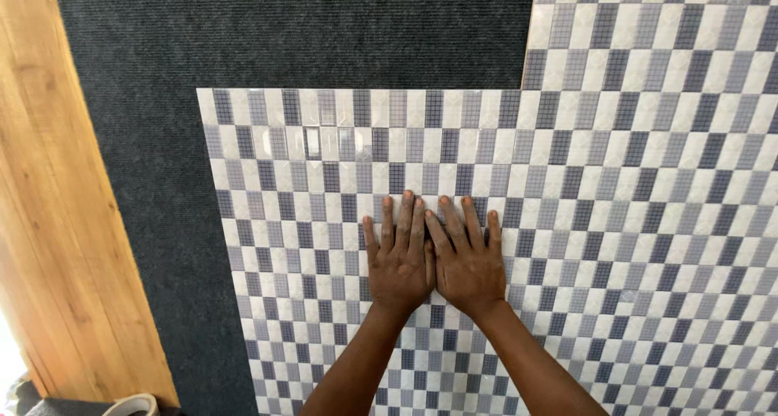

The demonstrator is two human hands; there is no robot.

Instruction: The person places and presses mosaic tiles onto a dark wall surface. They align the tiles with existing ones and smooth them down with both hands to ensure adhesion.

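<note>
The checkered tile (340,181) fills the centre and lower frame, lying flat on dark grey carpet (243,35) — I see my left hand (397,262) and right hand (468,262) pressed palm-down on it at centre, thumbs touching, fingers (408,217) spread open, gripping nothing. Both forearms rise from the bottom edge — a wooden board (57,221) runs down the left.

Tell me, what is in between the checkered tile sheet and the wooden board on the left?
A strip of dark grey carpet lies between the checkered tile sheet and the wooden board. Nothing else sits on that stretch, as the head view shows.
</note>
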